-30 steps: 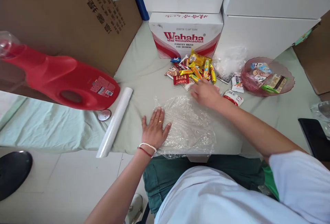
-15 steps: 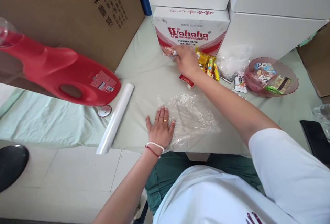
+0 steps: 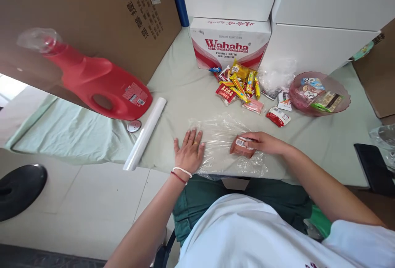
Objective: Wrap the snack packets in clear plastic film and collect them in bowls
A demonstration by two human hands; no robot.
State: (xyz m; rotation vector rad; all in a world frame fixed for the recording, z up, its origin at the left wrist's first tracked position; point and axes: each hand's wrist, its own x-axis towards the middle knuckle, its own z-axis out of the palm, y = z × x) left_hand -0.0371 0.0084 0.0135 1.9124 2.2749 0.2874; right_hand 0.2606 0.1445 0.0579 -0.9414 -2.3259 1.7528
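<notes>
"At the front of the table (image 3: 182, 95), what was the left hand (image 3: 189, 153) doing?"

"It lay flat, fingers spread, at nine o'clock on the see-through wrap (image 3: 214, 136). Maybe that was to stop the wrap from sliding."

"And the right hand (image 3: 263, 142)?"

"It was at three o'clock, with its fingers closed on a brown packet (image 3: 239, 151)."

"Where was the packet?"

"Over the wrap, a little to three o'clock of its middle. I couldn't tell if it was resting there or just above. The hand had the near-three-o'clock end, so the other end stuck out."

"Why was the snack pile (image 3: 236, 83) up at twelve o'clock?"

"I guess that kept it off the wrap but easy to reach. The glass bowl (image 3: 344, 91) was at two o'clock."

"And the white roll (image 3: 145, 134)?"

"Past the left hand, at nine o'clock, maybe so nobody bumped it."
</notes>
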